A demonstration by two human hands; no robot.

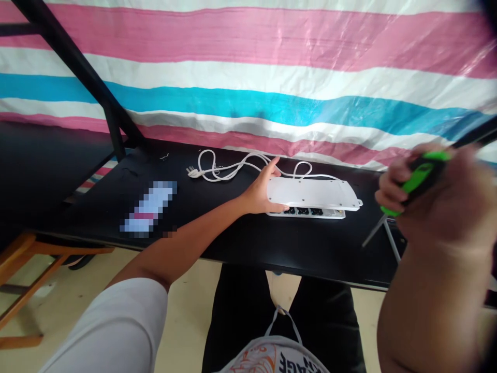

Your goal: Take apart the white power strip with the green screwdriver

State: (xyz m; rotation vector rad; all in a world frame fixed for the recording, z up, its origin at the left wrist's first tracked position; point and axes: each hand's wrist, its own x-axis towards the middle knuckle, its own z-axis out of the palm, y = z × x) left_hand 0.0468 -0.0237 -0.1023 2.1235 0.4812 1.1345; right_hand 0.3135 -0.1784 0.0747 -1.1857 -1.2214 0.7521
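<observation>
Two hands: left grip (258,189) wide on power-strip cover (310,192), right grip (430,199) clenched on green-handled screwdriver (421,176) at 3 o'clock; we could nudge cover off.

White sleeve (112,326), black trousers (326,321)

Power strip cover (310,193) is smooth matt white plastic, and the cord (233,168) looks like the same white plastic, a bit rubbery. Tabletop (248,248) is black with a slight gloss. Screwdriver handle (421,176) is green and black plastic, I think, but it's blurry. Backdrop is a shiny plastic tarp (248,57), and the frame (23,264) at left is wood.
</observation>
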